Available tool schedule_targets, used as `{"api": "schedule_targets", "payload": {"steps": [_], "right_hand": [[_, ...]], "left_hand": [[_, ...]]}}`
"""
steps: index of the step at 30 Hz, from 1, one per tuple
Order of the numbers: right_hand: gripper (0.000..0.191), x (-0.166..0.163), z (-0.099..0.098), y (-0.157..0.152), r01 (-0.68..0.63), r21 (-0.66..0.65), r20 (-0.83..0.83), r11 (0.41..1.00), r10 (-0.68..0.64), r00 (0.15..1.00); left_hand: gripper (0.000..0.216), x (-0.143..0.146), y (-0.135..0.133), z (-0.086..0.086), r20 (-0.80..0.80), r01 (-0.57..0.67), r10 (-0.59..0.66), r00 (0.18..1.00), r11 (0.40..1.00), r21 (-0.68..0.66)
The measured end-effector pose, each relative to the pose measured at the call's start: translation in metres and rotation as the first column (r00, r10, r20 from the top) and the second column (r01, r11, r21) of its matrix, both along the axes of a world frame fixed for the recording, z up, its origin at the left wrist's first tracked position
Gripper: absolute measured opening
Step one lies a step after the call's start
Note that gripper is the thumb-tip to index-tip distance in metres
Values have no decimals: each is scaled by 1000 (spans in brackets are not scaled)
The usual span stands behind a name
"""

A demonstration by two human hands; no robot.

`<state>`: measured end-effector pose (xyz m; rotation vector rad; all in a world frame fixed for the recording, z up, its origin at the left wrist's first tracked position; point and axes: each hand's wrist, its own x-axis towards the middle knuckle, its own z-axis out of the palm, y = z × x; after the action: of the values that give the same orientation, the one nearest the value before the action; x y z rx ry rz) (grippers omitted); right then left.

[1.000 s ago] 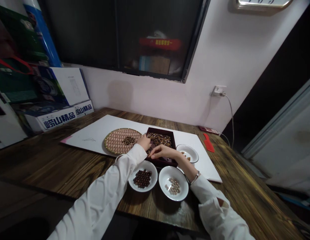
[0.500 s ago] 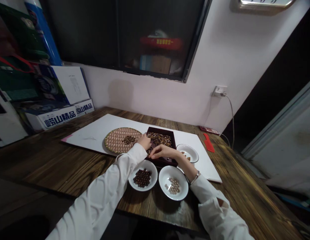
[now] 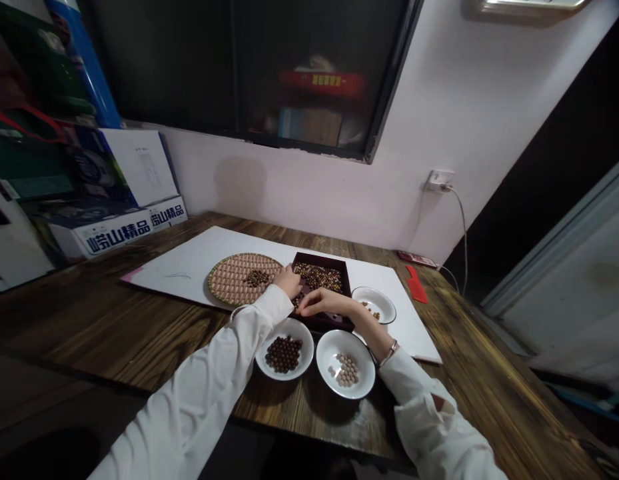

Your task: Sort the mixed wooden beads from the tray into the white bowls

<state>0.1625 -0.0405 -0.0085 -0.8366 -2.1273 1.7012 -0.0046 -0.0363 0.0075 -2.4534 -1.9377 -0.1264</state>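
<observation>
My left hand reaches over the left wall of a dark red box that holds many small mixed beads. Its fingertips are hidden behind the hand and the box edge. Beside it my right hand bends over the box's front part, thumb and fingers pinched together; anything between them is too small to make out. In front stand two white bowls, one with dark brown beads, the other with pale beads. A round woven tray with brown beads lies to the left.
A white dish with a few brownish pieces stands right of the box. Box, woven tray and dish are on a white board on the wooden table. A red flat tool lies at the right; cartons stand at the far left.
</observation>
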Motion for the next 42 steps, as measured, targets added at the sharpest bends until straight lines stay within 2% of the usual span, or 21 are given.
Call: {"api": "schedule_targets", "payload": {"steps": [6,17,42], "right_hand": [[36,0,0,-1,-16,30,-7,999,16,1000],[36,-1,14,-12,-18,57,29,998,16,999],[42,-1,3,-3,-23,40,0,999,23,1000]], "left_hand": [[39,0,0,1,-6,9,-9,1000,1000,-15],[38,0,-3,4,-19,9,-9,1000,1000,-11],[38,0,-2,2,-9,9,-9,1000,1000,-15]]}}
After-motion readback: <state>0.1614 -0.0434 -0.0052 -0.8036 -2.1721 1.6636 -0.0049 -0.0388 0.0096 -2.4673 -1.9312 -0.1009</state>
